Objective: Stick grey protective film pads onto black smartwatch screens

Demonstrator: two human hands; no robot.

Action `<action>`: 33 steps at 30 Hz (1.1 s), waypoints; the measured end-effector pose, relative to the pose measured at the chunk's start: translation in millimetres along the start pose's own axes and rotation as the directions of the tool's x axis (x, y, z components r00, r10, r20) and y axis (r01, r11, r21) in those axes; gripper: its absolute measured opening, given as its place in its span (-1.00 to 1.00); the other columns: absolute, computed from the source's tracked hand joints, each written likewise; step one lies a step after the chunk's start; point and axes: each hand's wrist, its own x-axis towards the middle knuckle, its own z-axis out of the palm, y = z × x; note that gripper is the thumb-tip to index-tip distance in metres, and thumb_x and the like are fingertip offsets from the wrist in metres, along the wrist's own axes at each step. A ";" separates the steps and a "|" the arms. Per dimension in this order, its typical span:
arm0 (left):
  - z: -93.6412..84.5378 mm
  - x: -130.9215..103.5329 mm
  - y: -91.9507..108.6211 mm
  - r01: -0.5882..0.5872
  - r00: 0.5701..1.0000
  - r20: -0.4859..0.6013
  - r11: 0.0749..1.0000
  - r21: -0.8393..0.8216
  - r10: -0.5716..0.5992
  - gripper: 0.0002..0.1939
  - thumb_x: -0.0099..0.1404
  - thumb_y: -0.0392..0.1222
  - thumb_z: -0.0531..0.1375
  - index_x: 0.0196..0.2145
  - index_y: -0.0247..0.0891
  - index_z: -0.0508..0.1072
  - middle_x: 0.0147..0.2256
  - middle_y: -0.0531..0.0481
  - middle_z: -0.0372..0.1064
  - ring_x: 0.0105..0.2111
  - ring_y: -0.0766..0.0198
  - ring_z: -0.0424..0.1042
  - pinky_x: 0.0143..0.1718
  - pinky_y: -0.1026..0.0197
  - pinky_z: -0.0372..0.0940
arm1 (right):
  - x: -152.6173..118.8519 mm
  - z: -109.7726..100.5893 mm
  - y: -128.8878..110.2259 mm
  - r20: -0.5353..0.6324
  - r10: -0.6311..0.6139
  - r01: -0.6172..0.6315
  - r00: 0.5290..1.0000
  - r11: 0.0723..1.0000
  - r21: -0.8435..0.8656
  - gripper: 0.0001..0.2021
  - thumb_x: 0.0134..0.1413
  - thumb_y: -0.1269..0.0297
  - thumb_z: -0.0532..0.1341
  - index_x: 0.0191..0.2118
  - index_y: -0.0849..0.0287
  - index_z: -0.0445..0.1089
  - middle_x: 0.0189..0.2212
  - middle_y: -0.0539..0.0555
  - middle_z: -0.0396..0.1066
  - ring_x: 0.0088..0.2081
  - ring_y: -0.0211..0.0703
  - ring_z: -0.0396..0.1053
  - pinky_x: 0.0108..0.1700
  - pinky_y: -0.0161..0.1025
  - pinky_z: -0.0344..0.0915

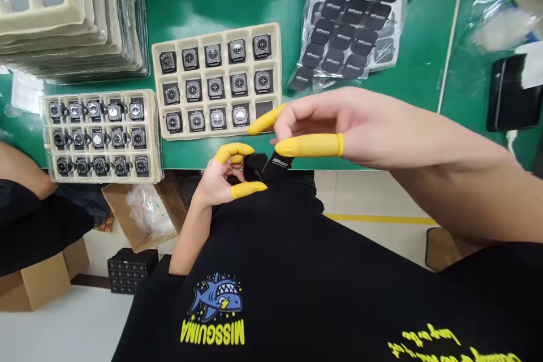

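My left hand [224, 178], with yellow finger cots, holds a small black smartwatch body [253, 165] just off the table's front edge. My right hand [326, 127], also in yellow cots, pinches a black protective film [280, 163] at the watch's right side. Behind my hands a beige pulp tray [216, 80] holds rows of watch bodies lying back up; its front right cell [264, 108] is without a watch. A second tray [99, 134] of watch bodies lies to the left.
A clear bag of black films [352, 17] lies at the back right. Stacked pulp trays [72, 11] stand at the back left. A black box [515, 90] sits at the far right. Another person's arm [21, 169] shows at the left. Cardboard boxes [139, 215] stand on the floor.
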 end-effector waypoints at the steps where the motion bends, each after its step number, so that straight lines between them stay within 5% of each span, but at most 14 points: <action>1: 0.1 -0.7 -1.2 -0.007 1.000 -0.008 1.000 0.003 0.007 -0.23 0.12 0.20 0.64 0.13 -0.15 0.47 -0.26 0.09 0.57 -0.36 0.33 0.63 -0.35 0.37 0.50 | 6.9 -0.9 0.7 0.033 0.010 -0.009 0.999 0.999 -0.030 -0.68 0.21 0.05 0.54 -0.34 0.11 0.49 -0.11 0.10 0.59 -0.13 -0.07 0.51 -0.05 -0.12 0.42; 4: -0.8 -1.8 -4.4 -0.035 0.999 -0.010 0.999 0.014 0.035 -0.24 0.16 0.16 0.63 0.16 -0.14 0.45 -0.24 0.08 0.59 -0.35 0.33 0.64 -0.33 0.36 0.50 | 22.4 -4.1 6.3 0.097 0.044 -0.029 0.994 0.987 -0.158 -0.76 0.23 0.12 0.50 -0.31 0.11 0.51 -0.25 0.06 0.55 -0.26 -0.14 0.39 -0.20 -0.14 0.28; 9: -5.2 0.3 -6.6 -0.102 0.995 0.009 0.993 -0.060 0.103 -0.23 0.16 0.08 0.64 0.19 -0.13 0.44 -0.18 0.06 0.63 -0.31 0.31 0.67 -0.35 0.37 0.49 | 35.2 -1.4 12.0 0.109 0.066 -0.029 0.992 0.949 -0.313 -0.81 0.21 0.22 0.50 -0.31 0.12 0.52 -0.23 0.04 0.55 -0.22 -0.14 0.36 -0.19 -0.17 0.20; 20: -8.8 -2.4 -5.2 -0.025 0.997 0.072 0.996 -0.085 0.031 -0.22 0.17 0.12 0.63 0.21 -0.08 0.41 -0.12 0.04 0.64 -0.27 0.31 0.68 -0.35 0.38 0.49 | 36.6 3.4 12.8 0.103 0.184 -0.144 0.978 0.941 -0.308 -0.76 0.25 0.18 0.54 -0.26 0.13 0.51 -0.44 -0.03 0.46 -0.44 -0.27 0.20 -0.37 -0.18 0.02; 33: -15.6 -8.4 -8.7 -0.064 0.995 0.080 0.998 -0.006 0.064 -0.16 0.15 0.20 0.63 0.24 -0.12 0.44 -0.23 0.10 0.57 -0.41 0.41 0.56 -0.40 0.41 0.51 | 42.3 15.7 8.7 0.076 0.306 -0.268 0.949 0.910 -0.316 -0.82 0.23 0.30 0.51 -0.26 0.13 0.50 -0.38 -0.02 0.50 -0.49 -0.31 0.20 -0.42 -0.20 0.00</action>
